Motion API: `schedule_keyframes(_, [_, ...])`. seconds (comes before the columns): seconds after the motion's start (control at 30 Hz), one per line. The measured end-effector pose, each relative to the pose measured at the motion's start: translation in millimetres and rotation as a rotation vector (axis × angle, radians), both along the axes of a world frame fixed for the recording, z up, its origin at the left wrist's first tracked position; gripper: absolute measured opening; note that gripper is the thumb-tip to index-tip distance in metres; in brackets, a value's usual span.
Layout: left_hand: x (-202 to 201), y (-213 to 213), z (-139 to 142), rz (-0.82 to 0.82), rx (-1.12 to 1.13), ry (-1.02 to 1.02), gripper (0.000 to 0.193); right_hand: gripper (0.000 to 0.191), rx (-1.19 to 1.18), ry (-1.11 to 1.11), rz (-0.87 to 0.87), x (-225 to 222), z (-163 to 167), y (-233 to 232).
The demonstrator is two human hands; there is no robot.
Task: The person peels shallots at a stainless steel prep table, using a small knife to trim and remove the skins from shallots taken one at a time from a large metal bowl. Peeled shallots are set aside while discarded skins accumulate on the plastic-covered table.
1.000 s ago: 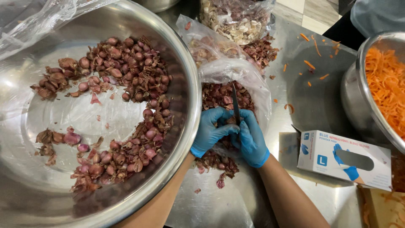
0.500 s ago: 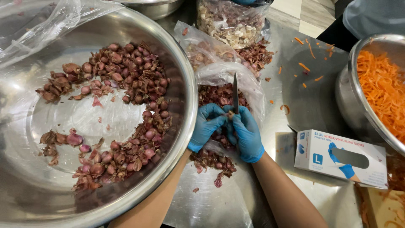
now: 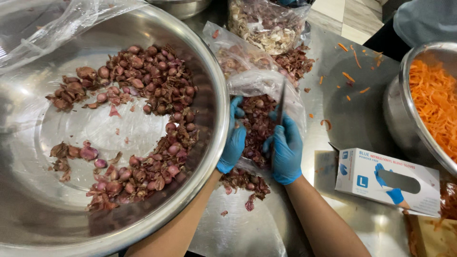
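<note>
2 gloved hands, both in blue disposable gloves, work at the near middle of a steel table (image 3: 352,119).

Item 1: left hand (image 3: 234,143), fingers curled together over the edge of a heap of shallots (image 3: 256,124), touching them beside the rim of the big bowl; whether a single bulb is pinched, cannot tell.

Item 2: right hand (image 3: 285,151), fingers wrapped tight round the handle of a small knife (image 3: 282,101), blade upright and pointing away from the body, over the heap.

Item 3: shallots, red-purple, lying on a clear plastic bag (image 3: 266,81) between the 2 hands. Judged light, firm, round and apt to roll; dry skins brittle and slippery under glove. Best held at the sides of the bulb, clear of the blade.

Item 4: loose peelings (image 3: 245,183), on the table just before the hands.

Item 5: large steel bowl (image 3: 216,95), left, holding many shallots in an arc with skins among them.

Item 6: box of gloves (image 3: 385,178), white and blue, right, near the right forearm.

Item 7: second steel bowl (image 3: 397,114), far right, with shredded carrot (image 3: 435,100); carrot scraps scattered on the table nearby.

Item 8: bag of pale and purple skins (image 3: 266,24), farthest, beyond the heap.
</note>
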State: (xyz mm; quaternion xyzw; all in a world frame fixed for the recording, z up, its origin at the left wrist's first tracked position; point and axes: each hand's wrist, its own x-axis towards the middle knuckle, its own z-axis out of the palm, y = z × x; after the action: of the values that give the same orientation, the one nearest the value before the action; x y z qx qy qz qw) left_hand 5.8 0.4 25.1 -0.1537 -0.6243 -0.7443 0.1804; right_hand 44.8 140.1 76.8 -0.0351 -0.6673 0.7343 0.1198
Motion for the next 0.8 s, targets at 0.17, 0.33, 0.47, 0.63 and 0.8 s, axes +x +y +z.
schedule_keyframes(0.17, [1.2, 3.2, 8.5, -0.135, 0.095, -0.018, 0.037, 0.04, 0.056, 0.154, 0.009, 12.7, -9.6, 7.7])
schedule_keyframes(0.33, [-0.4, 4.3, 11.0, -0.42, 0.483, -0.226, 0.029, 0.047, 0.288, 0.293, 0.129, 18.9, -25.9, 15.0])
schedule_keyframes(0.47, [-1.4, 4.5, 5.5, -0.531, 0.544, -0.376, 0.033, 0.062, 0.527, 0.374, 0.125, 19.0, -29.4, 15.5])
schedule_keyframes(0.63, [-2.3, 7.0, -8.1, -0.59, 0.606, -0.383, 0.034, 0.061, 0.515, 0.373, 0.19, 20.2, -18.6, 9.7])
schedule_keyframes(0.8, [-3.2, 7.3, -14.5, -0.57, 0.538, -0.422, 0.032, 0.056, 0.503, 0.384, 0.171, 20.8, -13.3, 5.2])
